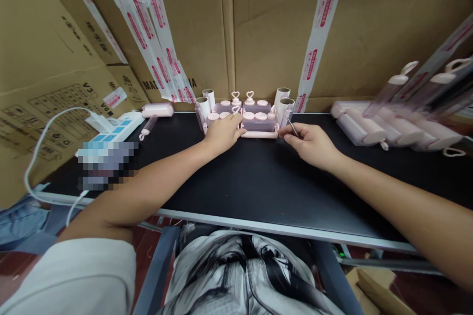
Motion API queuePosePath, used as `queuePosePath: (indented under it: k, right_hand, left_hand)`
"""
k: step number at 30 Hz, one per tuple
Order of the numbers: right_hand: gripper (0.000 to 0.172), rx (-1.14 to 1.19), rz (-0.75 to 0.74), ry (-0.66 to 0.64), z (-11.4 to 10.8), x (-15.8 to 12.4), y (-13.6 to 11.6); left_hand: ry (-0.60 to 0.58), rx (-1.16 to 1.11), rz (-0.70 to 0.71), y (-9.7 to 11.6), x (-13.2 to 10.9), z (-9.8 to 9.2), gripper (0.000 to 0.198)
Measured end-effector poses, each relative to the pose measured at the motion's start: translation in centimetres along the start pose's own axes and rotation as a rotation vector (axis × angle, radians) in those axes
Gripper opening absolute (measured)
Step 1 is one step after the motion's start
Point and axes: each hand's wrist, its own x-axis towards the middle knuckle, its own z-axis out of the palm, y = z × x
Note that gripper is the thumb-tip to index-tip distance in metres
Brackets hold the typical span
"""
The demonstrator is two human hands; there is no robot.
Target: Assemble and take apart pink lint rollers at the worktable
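Note:
At the back of the black table stands a pink plastic holder [259, 134] filled with translucent pinkish containers [258, 126] with round caps and small heart-shaped loops. My left hand [223, 134] grips its front left part, the fingers closed over a container and the thumb at the front edge. At the holder's right end, my right hand [308, 143] pinches a thin metal rod-like tool [291, 125]. This tool points up and left, near an upright white-topped tube [286, 108]. More such tubes [202, 108] stand at the left end. What lies under my left fingers is hidden.
Several pink containers [365, 125] lie piled at the right, some with loops. Another pink container [158, 110] lies at the back left. A white power strip [121, 128] with a cable and a blurred-out object occupy the left. Large taped cardboard [266, 24] walls the back.

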Motion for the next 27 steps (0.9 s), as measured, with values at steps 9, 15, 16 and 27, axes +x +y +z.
queuePosePath:
  k: [9, 15, 16, 27]
  right_hand:
    - [0.024, -0.05, -0.023, 0.017, -0.1, 0.1, 0.6]
    - [0.023, -0.132, 0.072, 0.094, -1.7, 0.2, 0.3]
    - [0.023, -0.15, 0.073, 0.107, -2.0, 0.2, 0.2]
    - [0.044, -0.446, 0.346, 0.034, -5.0, 2.2, 1.9]
  left_hand:
    - [-0.029, -0.029, -0.025, -0.1, -0.1, 0.0, 0.03]
    - [-0.041, -0.054, -0.019, -0.3, -0.2, -0.3, 0.033]
    - [-0.042, -0.055, -0.017, -0.2, -0.2, -0.4, 0.034]
    - [0.537, -0.157, -0.065, -4.4, 0.5, -7.5, 0.037]
